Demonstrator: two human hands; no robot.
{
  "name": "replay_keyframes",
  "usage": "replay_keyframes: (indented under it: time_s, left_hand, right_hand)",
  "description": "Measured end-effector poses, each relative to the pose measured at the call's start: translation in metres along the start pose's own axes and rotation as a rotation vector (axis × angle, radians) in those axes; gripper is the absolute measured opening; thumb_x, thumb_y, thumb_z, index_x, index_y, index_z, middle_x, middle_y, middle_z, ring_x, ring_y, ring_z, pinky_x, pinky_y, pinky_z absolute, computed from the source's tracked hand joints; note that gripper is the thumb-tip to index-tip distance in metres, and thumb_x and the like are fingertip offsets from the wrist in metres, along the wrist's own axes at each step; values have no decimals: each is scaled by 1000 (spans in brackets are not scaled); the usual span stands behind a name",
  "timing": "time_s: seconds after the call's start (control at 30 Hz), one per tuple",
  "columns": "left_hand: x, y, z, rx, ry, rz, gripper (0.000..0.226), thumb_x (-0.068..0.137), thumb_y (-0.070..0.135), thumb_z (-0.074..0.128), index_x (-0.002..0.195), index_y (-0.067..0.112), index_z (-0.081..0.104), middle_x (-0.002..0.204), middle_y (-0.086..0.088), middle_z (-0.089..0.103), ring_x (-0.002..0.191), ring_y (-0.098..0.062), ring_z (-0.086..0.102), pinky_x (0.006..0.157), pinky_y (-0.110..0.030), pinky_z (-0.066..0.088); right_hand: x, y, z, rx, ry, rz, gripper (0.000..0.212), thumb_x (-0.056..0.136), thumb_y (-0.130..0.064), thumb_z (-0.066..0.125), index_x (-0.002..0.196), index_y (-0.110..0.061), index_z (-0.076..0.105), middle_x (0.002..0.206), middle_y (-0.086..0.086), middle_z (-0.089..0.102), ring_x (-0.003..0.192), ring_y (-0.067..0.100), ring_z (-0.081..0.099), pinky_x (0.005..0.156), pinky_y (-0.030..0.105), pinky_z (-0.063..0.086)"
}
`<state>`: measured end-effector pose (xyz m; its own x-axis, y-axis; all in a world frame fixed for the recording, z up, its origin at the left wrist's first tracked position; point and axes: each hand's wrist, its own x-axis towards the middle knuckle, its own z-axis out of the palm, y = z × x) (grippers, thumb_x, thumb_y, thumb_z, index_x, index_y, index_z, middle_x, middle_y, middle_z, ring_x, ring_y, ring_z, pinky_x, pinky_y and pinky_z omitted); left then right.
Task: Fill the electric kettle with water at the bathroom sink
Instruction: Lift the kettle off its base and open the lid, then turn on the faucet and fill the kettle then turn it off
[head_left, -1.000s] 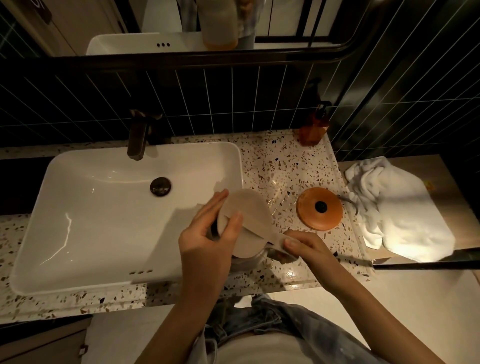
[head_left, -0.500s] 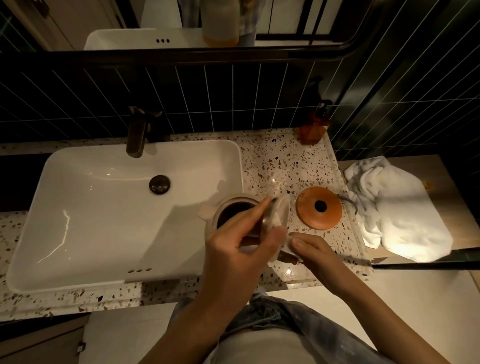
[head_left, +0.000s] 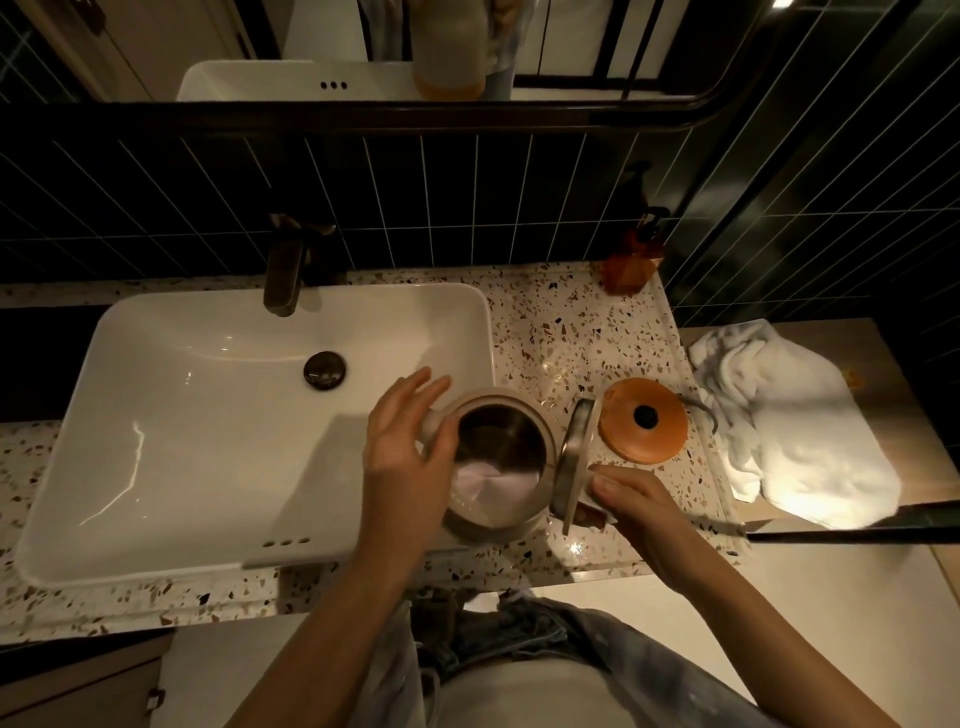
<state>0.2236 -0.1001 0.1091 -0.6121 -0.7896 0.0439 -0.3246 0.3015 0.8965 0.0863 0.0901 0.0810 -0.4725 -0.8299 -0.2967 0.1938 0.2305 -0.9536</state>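
Both hands are at the beige steel-lined electric kettle (head_left: 496, 462) on the terrazzo bench (head_left: 561, 332): left hand (head_left: 402, 452) spread loosely against its left side, right hand (head_left: 631, 501) gripping the handle. Its hinged lid (head_left: 574, 457) stands open; filling remains, under the dark faucet (head_left: 283, 275) over the white sink (head_left: 171, 415), far left.

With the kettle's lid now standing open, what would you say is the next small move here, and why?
Probably lift the kettle by its handle with the right hand and carry it left under the faucet. Its lid stands open, it sits on the counter beside the sink, and the left hand rests open against its side, ready to steady it.
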Motion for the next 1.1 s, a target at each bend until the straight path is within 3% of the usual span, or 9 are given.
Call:
replay_keyframes:
  time_s: [0.17, 0.27, 0.37, 0.53, 0.6, 0.7, 0.77, 1.0, 1.1]
  left_hand:
    - [5, -15, -8, -358, -164, -366, 30, 87, 44, 62, 116, 40, 63, 113, 20, 70, 103, 8, 62, 80, -8, 47]
    - [1, -25, -5, -537, -213, -475, 53, 75, 60, 59, 115, 29, 71, 109, 10, 75, 104, -5, 67, 85, -23, 48]
    - [0, -32, -6, -614, -175, -498, 53, 78, 60, 58, 119, 27, 70, 115, 5, 74, 109, -11, 65, 94, -33, 46]
    - [15, -40, -21, -638, -33, -490, 47, 80, 60, 59, 114, 31, 72, 114, 6, 74, 110, -11, 66, 93, -33, 47]
    - [29, -43, -33, -640, 23, -508, 46, 79, 61, 59, 111, 31, 74, 109, 5, 76, 105, -13, 68, 89, -33, 49]
    - [53, -56, -51, -618, 118, -559, 41, 89, 54, 56, 109, 25, 75, 102, -1, 77, 100, -20, 69, 85, -34, 52]
    - [68, -67, -62, -606, 186, -606, 42, 89, 54, 56, 107, 22, 75, 101, -3, 76, 98, -21, 68, 87, -37, 51]
    - [110, -118, -94, -567, 262, -720, 33, 83, 56, 58, 92, 32, 78, 92, 10, 78, 92, -9, 69, 78, -29, 51]
    - [129, -145, -102, -573, 288, -837, 35, 81, 56, 60, 92, 27, 77, 92, 6, 78, 95, -15, 69, 81, -33, 52]
  right_hand:
    - [1, -2, 4, 69, 21, 10, 61, 85, -37, 53, 79, 24, 55, 69, 37, 41, 62, 21, 46, 64, 22, 42]
    - [4, -4, 7, 104, 39, 33, 59, 83, -34, 56, 74, 24, 53, 66, 36, 41, 60, 19, 46, 63, 23, 42]
    - [13, -7, 12, 133, 44, 28, 60, 80, -36, 57, 69, 23, 51, 64, 29, 43, 60, 18, 47, 61, 24, 41]
    - [42, -17, 27, 246, 14, 31, 59, 81, -31, 57, 67, 24, 45, 66, 38, 36, 63, 29, 40, 61, 27, 43]
    - [60, -27, 38, 228, -4, 55, 50, 83, -28, 57, 63, 18, 51, 62, 27, 42, 60, 26, 43, 60, 28, 40]
    - [92, -41, 61, 219, -45, 83, 38, 86, -20, 48, 55, -14, 68, 55, -1, 59, 53, 9, 54, 58, 22, 44]
    - [116, -44, 78, 220, -37, 109, 37, 85, -22, 49, 53, -16, 66, 54, -3, 58, 53, 11, 53, 58, 23, 45]
    - [192, -23, 128, 202, 45, 350, 41, 89, -27, 52, 49, -21, 59, 47, -3, 51, 45, 7, 47, 59, 29, 33]
    - [216, -12, 144, 203, 22, 490, 37, 85, -35, 55, 49, -22, 57, 47, -4, 51, 46, 8, 47, 58, 28, 34]
